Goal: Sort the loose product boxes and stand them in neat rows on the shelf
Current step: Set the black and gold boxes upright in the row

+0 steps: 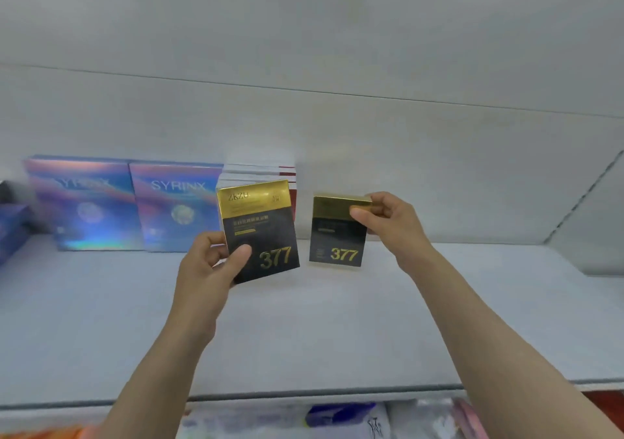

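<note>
My left hand (211, 264) grips a black-and-gold box marked 377 (261, 232) by its lower left corner and holds it tilted above the white shelf (304, 330). A second black-and-gold 377 box (337, 236) stands upright on the shelf to its right. My right hand (385, 217) pinches that box at its gold top right corner. Behind the left box stands a row of white-and-red boxes (266, 172), mostly hidden.
Two holographic SYRINX boxes (135, 205) stand upright at the back left. A blue box (11, 226) sits at the far left edge. The shelf's side wall (587, 209) rises at the right. Packaged goods (341, 418) lie on the level below.
</note>
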The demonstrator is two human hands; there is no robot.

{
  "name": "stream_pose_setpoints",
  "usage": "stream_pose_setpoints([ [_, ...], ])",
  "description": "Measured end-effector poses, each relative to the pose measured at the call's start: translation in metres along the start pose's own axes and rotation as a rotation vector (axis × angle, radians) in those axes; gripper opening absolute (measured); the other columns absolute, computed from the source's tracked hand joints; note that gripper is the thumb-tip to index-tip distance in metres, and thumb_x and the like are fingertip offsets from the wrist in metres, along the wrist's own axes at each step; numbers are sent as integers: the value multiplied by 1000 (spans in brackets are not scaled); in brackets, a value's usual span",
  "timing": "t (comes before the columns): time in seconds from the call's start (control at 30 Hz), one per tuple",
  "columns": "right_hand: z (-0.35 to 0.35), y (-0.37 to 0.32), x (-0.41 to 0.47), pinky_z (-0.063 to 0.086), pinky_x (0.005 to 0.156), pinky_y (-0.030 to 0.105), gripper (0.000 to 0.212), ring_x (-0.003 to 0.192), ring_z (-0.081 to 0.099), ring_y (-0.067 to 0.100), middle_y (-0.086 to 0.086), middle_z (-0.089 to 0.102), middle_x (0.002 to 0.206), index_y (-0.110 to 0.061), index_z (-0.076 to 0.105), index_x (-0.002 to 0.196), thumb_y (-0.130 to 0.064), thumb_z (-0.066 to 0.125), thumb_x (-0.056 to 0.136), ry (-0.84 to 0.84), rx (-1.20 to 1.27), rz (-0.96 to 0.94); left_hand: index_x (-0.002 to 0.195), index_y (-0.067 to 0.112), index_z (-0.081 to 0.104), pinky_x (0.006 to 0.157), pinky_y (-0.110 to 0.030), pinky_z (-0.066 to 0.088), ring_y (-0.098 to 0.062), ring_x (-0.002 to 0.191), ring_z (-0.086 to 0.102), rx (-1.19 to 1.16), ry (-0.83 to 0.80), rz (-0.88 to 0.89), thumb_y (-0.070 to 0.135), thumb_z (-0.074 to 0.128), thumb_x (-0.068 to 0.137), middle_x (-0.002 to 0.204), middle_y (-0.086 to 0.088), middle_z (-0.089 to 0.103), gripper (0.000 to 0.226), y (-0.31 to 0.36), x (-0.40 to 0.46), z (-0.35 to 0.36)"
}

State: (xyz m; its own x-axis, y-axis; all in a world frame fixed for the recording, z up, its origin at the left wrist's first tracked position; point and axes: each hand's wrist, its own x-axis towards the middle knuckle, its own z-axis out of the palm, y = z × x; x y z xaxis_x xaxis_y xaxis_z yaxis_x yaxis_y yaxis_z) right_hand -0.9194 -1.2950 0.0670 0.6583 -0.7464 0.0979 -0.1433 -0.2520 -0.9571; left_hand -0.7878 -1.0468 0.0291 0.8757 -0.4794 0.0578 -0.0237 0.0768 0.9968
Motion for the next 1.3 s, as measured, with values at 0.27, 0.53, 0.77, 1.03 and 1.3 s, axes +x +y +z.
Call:
stream_pose_setpoints([
  [0.27,21,28,40,57,87,35,34,92,69,20,2,72,95,-27,65,105,-25,84,77,17,-18,-65,105,23,59,92,-54,52,-28,99,68,44,73,13,22,70,87,102,-6,72,20,1,-6,-5],
  [0.53,34,29,43,50,67,11,40,85,63,6,-10,66,94,-25,57,111,-27,82,79,130,-106,-137,100,27,59,89,-49,52,-26,97,68,38,36,20,22,71,86,102,-3,71,19,-2,-5,8],
  [0.77,36,25,42,48,65,7,44,83,62,6,-9,65,92,-23,57,115,-22,82,79,143,-143,-172,100,30,58,90,-48,53,-25,102,67,38,-33,30,23,70,87,108,0,71,20,3,-2,31],
  [1.03,18,-30,-12,54,75,24,39,94,66,6,-10,69,100,-25,63,113,-44,75,82,-37,43,-123,104,27,59,86,-39,54,-21,100,67,56,-72,65,24,70,87,103,3,71,21,11,3,45],
  [1.3,-14,-31,-4,58,73,28,24,88,73,12,0,76,95,-15,63,110,-15,72,88,-60,174,-58,128,20,56,104,-25,37,-16,124,48,836,169,770,39,75,79,129,5,57,55,26,27,49],
])
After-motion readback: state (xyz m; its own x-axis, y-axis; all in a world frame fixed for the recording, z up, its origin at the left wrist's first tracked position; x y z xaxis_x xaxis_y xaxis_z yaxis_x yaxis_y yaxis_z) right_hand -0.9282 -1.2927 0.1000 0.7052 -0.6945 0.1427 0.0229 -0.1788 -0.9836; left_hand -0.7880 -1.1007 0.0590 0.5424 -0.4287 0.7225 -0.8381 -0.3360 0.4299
